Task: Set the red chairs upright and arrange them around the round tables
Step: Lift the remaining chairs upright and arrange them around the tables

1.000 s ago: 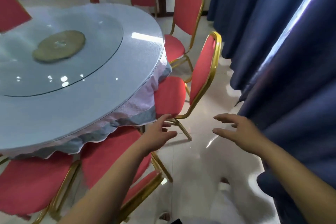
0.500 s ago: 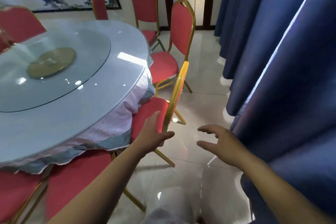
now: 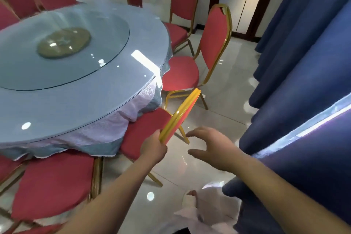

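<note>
Closer now: the left hand has slid onto the gold frame of the red chair, and its fingers curl round that back rail, holding it. The chair stands upright, seat tucked under the desk edge, just left of those fingers. The right hand hovers just right of the rail, fingers spread wide, gripping nothing. Beyond the fingers stands a second red chair, and a blue curtain hangs off to their right.

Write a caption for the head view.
Left hand grips a red chair by the round table; right hand hovers open.
</note>
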Demonstrator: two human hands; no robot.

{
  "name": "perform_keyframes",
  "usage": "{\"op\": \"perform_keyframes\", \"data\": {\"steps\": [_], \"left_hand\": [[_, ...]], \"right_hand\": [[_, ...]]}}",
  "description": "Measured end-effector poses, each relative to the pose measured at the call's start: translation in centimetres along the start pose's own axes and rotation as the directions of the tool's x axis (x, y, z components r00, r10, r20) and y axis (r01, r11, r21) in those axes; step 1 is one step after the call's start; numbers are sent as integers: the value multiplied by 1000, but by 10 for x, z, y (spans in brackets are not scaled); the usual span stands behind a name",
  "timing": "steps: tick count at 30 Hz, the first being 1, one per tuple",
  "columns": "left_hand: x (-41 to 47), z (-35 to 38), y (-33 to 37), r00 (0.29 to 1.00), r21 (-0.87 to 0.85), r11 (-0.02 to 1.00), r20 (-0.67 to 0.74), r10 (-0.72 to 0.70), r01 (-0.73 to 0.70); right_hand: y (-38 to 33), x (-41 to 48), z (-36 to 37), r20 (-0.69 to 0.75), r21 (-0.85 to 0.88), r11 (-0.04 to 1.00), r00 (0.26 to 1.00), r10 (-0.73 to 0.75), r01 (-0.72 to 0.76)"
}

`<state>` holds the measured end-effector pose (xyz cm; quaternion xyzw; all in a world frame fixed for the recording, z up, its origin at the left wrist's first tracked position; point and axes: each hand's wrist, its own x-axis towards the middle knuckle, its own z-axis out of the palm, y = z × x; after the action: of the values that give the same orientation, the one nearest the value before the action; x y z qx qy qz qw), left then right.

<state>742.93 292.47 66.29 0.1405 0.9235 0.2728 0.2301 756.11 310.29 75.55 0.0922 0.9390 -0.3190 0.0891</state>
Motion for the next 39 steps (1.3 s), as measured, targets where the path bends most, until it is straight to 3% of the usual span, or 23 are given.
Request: {"op": "perform_keyframes", "data": {"steps": [5,11,16,21,25,32,35,39], "left_hand": [[0,7,4,997,40,997,-53,-63,65],[-35,16,17,976,9,983,-120,-182,185],[-99,47,15,955,-32,959,-78,-285,283],[-130,77,34,916,-152,918,-110,-385,368],[-111,70,52,900,-184,920,-212,-380,345],[-79,62,75,938,-257,925,-133,-319,278],[-79,55,61,967,-299,921,26,-253,249],[-84,31,32,924,-496,810,356,-139,313]], "right_hand": [[24,52,-24,32,-201,978,999,-43,48],[44,122,-38,196,-561,808,977,-85,183],[77,114,-37,425,-563,731,894,-144,386],[90,103,-33,567,-591,550,789,-236,590],[91,120,-51,577,-552,603,786,-222,576],[105,149,-79,562,-489,726,811,-162,484],[113,154,-79,637,-384,776,752,-170,500],[114,161,-87,771,-218,869,624,-126,444]]}}
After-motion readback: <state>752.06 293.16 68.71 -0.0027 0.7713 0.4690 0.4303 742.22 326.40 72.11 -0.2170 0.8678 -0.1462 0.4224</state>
